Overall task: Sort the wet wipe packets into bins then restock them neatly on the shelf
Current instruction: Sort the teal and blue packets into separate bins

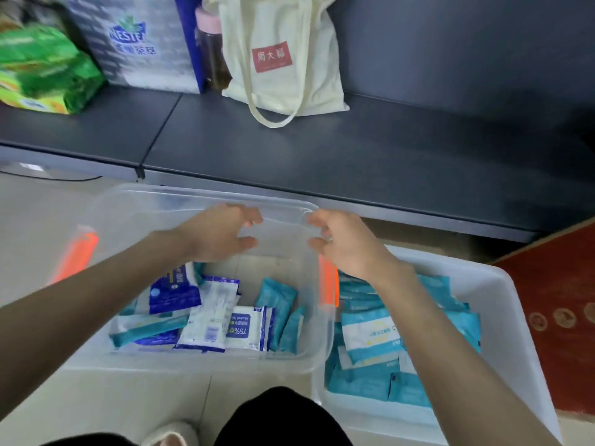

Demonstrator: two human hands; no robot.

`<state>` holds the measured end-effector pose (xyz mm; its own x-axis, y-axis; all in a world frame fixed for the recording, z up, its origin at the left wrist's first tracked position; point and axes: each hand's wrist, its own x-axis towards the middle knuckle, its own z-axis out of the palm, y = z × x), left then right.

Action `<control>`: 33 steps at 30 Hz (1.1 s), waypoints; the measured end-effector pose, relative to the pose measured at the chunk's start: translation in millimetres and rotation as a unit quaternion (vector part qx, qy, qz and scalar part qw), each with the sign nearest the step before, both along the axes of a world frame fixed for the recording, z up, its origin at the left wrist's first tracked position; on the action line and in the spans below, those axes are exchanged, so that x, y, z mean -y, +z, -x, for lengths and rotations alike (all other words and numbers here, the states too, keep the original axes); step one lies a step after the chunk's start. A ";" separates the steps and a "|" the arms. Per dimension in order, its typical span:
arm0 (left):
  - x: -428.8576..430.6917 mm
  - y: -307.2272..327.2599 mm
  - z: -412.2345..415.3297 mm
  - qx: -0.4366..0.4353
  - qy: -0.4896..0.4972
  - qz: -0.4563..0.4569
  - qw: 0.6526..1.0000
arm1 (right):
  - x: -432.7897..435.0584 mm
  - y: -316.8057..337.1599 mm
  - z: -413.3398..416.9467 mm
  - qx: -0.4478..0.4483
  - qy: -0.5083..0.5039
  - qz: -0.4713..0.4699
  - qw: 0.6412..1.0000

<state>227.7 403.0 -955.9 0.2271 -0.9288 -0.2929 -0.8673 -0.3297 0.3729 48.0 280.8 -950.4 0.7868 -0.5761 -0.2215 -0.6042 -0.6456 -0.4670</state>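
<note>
The right hand (343, 244) is curling its fingers and thumb at the far right corner of the clear bin (180, 196), and it is pinching the rim there. The left hand (219, 235) is hovering just beside it at the same far rim, fingers bent over and thumb tucked below. Blur is hiding whether it is actually closing on the plastic. Both forearms are reaching forward over the bin from the near side.

Below the hands, mixed packets (206, 317) are lying loose in the clear bin, blue-and-white ones overlapping teal ones, mostly toward the near wall. An orange handle (75, 255) is showing on the bin's left end and another on its right end. The white bin (502, 284) is sitting touching or just beside the clear one on its right, and teal packets (370, 336) are filling it in rough layers. Both bins are resting on the pale floor (38, 220), with a red mat (560, 284) lying further right.

Beyond the bins, the dark shelf (322, 149) is running across the view. A cream tote (283, 59) is standing on it, a bottle (212, 53) with a pink cap just left of the tote, then a water pack (138, 43), then a green pack (45, 69) at the far left.
</note>
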 end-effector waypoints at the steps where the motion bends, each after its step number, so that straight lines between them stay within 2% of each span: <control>1: -10.4 -6.6 -9.6 -0.006 0.022 -0.004 1.000 | -6.8 -4.6 -12.0 0.006 0.009 -0.004 1.000; 4: -40.2 -32.5 -33.9 -0.006 0.083 -0.023 0.996 | -25.6 -29.1 -44.4 -0.002 0.032 -0.037 0.999; 9: -78.6 -78.2 -64.3 0.014 0.179 -0.105 0.978 | -54.2 -87.7 -84.7 -0.069 0.054 -0.112 0.990; 12: -90.0 -101.9 -76.4 -0.026 0.247 -0.145 0.958 | -71.3 -118.3 -101.8 -0.120 0.038 -0.168 0.978; 14: -91.3 -113.3 -79.4 -0.055 0.286 -0.150 0.945 | -78.3 -135.4 -110.4 -0.153 0.019 -0.202 0.967; 19: -86.1 -129.8 -76.4 -0.053 0.329 -0.133 0.934 | -88.9 -165.7 -123.6 -0.221 -0.017 -0.247 0.943; 25: -81.9 -132.3 -75.8 -0.119 0.363 -0.091 0.920 | -88.8 -182.2 -125.9 -0.231 -0.024 -0.273 0.934; 31: -80.6 -134.5 -65.7 -0.116 0.278 -0.075 0.950 | -63.8 -165.7 -100.0 -0.109 -0.152 -0.326 0.927; 33: -76.4 -134.3 -61.5 -0.136 0.255 -0.097 0.952 | -53.2 -159.9 -88.0 -0.083 -0.175 -0.343 0.919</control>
<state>289.2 479.4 -1090.2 0.5258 -0.6405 -0.5597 -0.4562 -0.7677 0.4501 136.0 334.0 -1110.4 0.5033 -0.4678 -0.7265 -0.8180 0.0129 -0.5750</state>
